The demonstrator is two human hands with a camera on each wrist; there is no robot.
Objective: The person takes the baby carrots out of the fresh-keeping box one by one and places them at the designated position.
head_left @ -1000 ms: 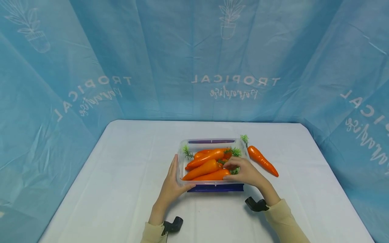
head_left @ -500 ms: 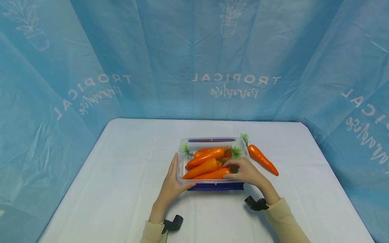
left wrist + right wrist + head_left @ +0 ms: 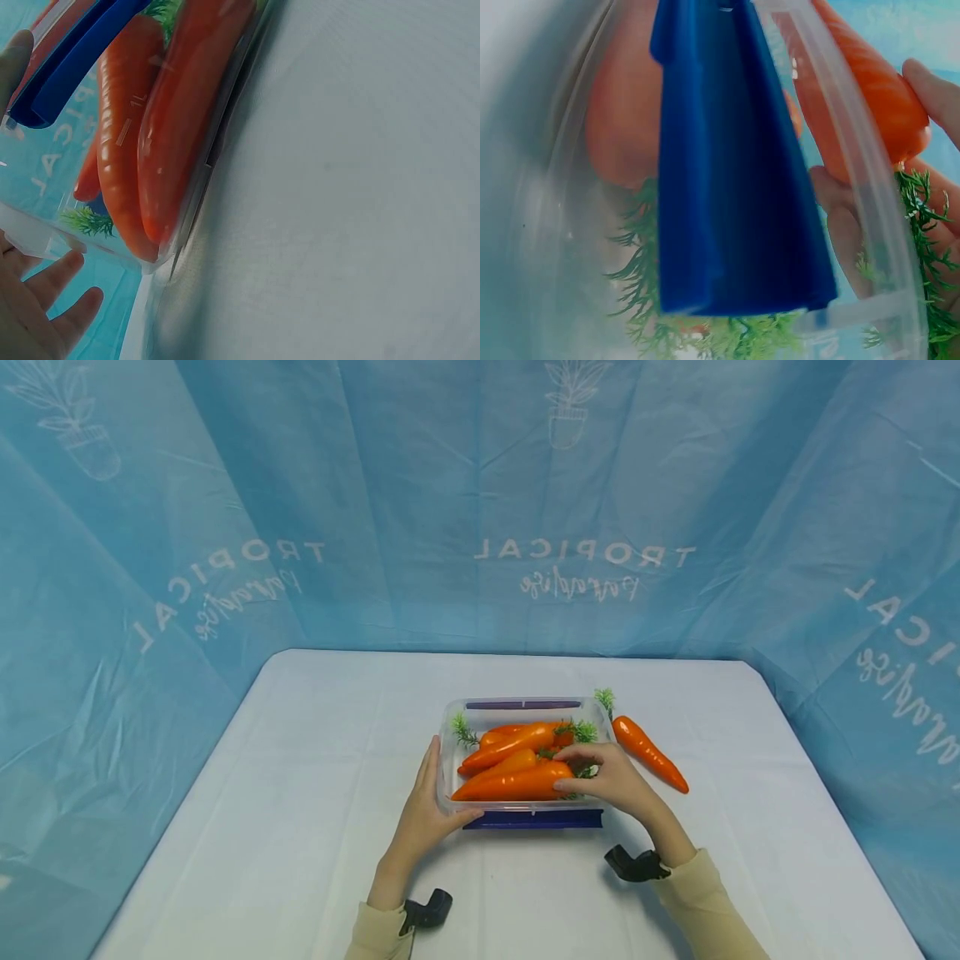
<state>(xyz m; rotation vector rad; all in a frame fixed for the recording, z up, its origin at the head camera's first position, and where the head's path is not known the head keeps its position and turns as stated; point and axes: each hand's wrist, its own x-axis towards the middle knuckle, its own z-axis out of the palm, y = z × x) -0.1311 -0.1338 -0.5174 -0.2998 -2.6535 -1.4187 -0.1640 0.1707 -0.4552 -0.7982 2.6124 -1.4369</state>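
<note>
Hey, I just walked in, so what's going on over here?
A person is handling carrots at a clear container on a white-covered table. Their right hand holds one carrot near its leafy end, at the near side of the container, and their left hand rests against the container's left side. More carrots already lie inside, and one loose carrot lies on the table just right of it. No lid is on.

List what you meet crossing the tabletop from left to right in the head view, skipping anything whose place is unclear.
Left hand → clear container → loose carrot.
</note>
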